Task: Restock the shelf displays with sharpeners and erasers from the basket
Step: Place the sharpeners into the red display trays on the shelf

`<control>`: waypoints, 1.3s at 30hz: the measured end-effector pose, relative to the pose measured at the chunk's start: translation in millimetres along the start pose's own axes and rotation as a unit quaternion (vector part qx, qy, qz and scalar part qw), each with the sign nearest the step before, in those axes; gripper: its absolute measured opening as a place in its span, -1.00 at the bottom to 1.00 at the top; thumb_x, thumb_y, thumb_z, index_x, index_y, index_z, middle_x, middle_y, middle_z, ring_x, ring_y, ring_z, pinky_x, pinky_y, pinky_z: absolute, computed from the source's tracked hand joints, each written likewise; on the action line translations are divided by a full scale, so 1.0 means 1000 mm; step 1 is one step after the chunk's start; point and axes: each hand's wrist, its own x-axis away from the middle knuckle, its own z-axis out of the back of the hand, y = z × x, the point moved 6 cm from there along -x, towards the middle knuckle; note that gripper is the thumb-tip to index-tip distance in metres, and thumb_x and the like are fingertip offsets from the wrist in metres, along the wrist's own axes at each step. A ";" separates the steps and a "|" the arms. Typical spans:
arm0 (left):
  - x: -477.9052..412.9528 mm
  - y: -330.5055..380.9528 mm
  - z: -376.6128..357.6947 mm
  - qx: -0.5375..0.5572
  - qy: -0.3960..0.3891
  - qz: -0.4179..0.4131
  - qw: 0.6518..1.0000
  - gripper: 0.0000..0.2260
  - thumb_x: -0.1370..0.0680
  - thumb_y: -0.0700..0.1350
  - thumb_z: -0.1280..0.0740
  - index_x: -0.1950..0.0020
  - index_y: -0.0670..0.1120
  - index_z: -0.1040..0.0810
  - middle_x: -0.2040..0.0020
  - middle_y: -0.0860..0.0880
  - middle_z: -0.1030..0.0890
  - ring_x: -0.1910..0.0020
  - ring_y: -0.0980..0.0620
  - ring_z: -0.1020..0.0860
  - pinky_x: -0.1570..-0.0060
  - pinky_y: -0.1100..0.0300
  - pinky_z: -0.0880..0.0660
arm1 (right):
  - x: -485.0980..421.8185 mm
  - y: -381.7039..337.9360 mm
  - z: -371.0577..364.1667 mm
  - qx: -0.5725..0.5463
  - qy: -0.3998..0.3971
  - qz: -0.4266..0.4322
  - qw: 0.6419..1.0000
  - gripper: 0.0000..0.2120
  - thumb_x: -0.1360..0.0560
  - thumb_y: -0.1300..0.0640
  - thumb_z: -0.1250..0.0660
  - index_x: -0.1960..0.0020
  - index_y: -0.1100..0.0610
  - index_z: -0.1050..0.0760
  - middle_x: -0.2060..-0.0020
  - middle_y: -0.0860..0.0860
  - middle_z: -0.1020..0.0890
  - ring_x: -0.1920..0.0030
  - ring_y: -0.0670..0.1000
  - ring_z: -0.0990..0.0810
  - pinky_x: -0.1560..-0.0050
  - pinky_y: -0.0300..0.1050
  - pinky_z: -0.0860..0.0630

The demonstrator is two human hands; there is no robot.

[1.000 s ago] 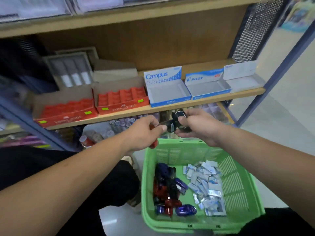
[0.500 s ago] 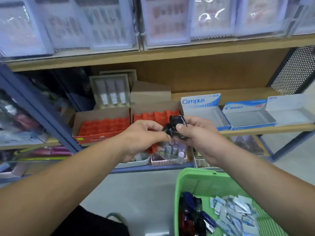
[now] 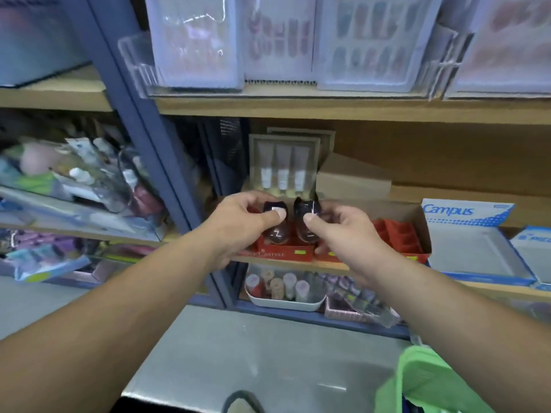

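Note:
My left hand pinches a dark sharpener over the left red display box on the middle shelf. Right beside it, my right hand pinches a second dark sharpener over the same box's front row. The two sharpeners stand side by side, nearly touching. A second red display box with bare red slots sits just to the right. Only a corner of the green basket shows at the bottom right; its contents are mostly out of view.
A Campus display box and another blue box stand further right on the shelf. Behind are a tube pack and a brown carton. A blue upright post rises at left. A white tub of small bottles sits below.
Both hands have moved apart and forward to the left red box, each now holding one sharpener. The view has swung up and left, so the basket has slid to the bottom right corner.

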 end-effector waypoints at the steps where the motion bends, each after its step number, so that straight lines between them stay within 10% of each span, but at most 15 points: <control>1: -0.004 -0.002 0.006 -0.011 0.015 -0.010 1.000 -0.87 -0.54 -0.03 -0.51 -0.08 0.05 -0.69 0.05 -0.04 -0.73 0.17 0.01 -0.74 0.27 0.14 -0.66 | -0.006 -0.001 -0.001 0.009 0.007 -0.001 1.000 -0.79 -0.58 0.09 -0.42 -0.21 0.02 -0.59 0.03 -0.01 -0.69 0.20 0.00 -0.69 0.27 -0.15 -0.58; 14: -0.044 -0.029 0.005 -0.086 0.036 -0.004 0.996 -0.77 -0.47 -0.09 -0.58 -0.05 0.05 -0.62 0.24 -0.04 -0.68 0.43 0.19 -0.62 0.47 0.30 -0.49 | -0.069 0.005 0.005 0.092 0.030 0.031 0.995 -0.75 -0.39 0.32 -0.59 0.00 0.11 -0.66 0.22 0.00 -0.63 0.23 -0.10 -0.57 0.24 -0.51 -0.48; 22: -0.048 -0.033 0.003 -0.128 0.015 -0.002 0.992 -0.79 -0.48 -0.08 -0.58 -0.03 0.07 -0.61 0.22 -0.01 -0.68 0.35 0.12 -0.63 0.43 0.30 -0.49 | -0.087 0.027 0.006 0.213 0.052 0.040 0.975 -0.77 -0.47 0.10 -0.56 -0.08 -0.12 -0.67 -0.13 -0.02 -0.49 -0.08 -0.01 -0.53 -0.15 -0.24 -0.44; 29: -0.040 -0.046 0.001 -0.133 -0.034 0.034 0.990 -0.84 -0.53 -0.04 -0.52 -0.06 0.07 -0.59 0.31 -0.10 -0.64 0.37 0.02 -0.60 0.31 0.07 -0.66 | -0.084 0.030 0.002 0.155 0.050 0.035 0.986 -0.72 -0.46 0.30 -0.51 0.10 -0.05 -0.53 0.25 -0.03 -0.57 0.20 0.00 -0.55 0.09 -0.18 -0.50; 39: -0.043 -0.036 0.010 -0.108 0.031 -0.029 0.993 -0.83 -0.52 -0.08 -0.53 -0.05 0.09 -0.61 0.08 -0.03 -0.69 0.26 0.03 -0.65 0.35 0.28 -0.56 | -0.073 0.019 0.002 0.367 0.007 0.042 0.929 -0.77 -0.49 0.10 -0.48 -0.05 -0.17 -0.56 -0.09 -0.04 -0.48 -0.05 0.08 -0.58 -0.12 0.03 -0.59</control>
